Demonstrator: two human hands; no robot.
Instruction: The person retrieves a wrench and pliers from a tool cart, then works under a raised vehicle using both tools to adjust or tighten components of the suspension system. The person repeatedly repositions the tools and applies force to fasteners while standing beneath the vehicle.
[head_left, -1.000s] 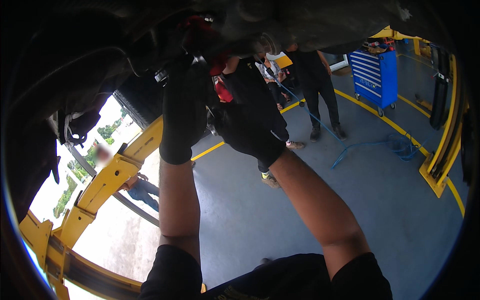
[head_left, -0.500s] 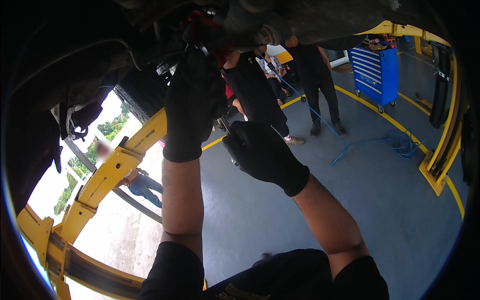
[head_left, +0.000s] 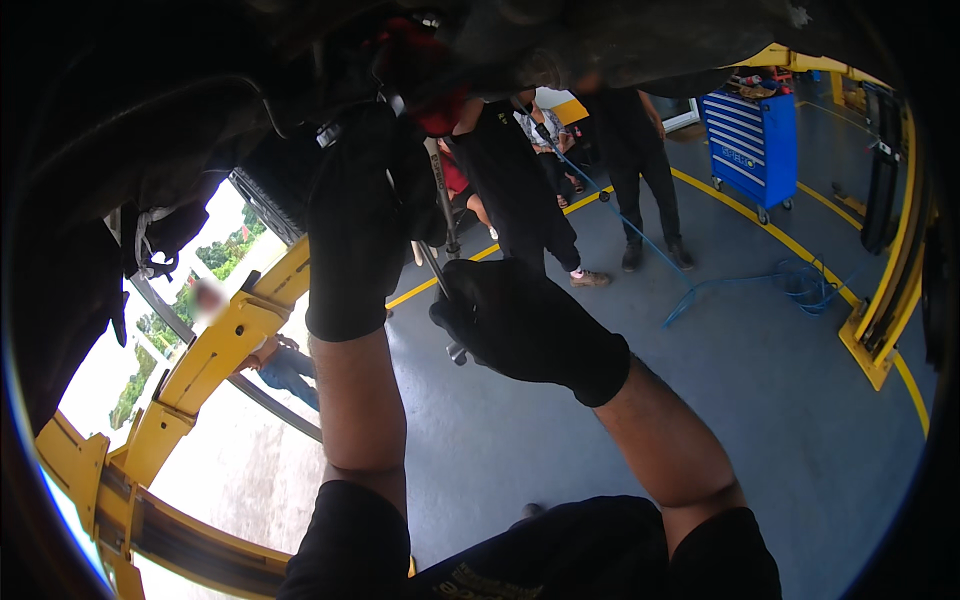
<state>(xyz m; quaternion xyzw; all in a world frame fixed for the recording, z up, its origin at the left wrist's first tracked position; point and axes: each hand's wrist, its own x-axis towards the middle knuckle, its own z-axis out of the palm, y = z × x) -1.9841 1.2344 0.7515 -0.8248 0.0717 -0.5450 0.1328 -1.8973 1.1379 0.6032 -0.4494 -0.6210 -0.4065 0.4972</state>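
Note:
My left hand, in a black glove, is raised against the dark underside of a car; its fingers are lost in shadow. Lower and to the right, my right hand, also black-gloved, is closed around a slim metal wrench. The wrench's shaft slants up toward my left hand, and its thick end shows below my fingers. Beside my left hand hangs a second long metal tool with a socket-like lower end. Above it is a red shape, perhaps a co-worker's gloved hand; its grip is unclear.
Yellow lift arms and posts stand left and right. Two people in dark clothes are ahead, with others seated behind. A blue tool cabinet stands at right. A blue hose hangs down and coils on the floor.
My left hand has shifted slightly left and down, uncovering the second long tool. My right hand has dropped slightly with the wrench, whose thick end now shows more. The red shape is more visible.

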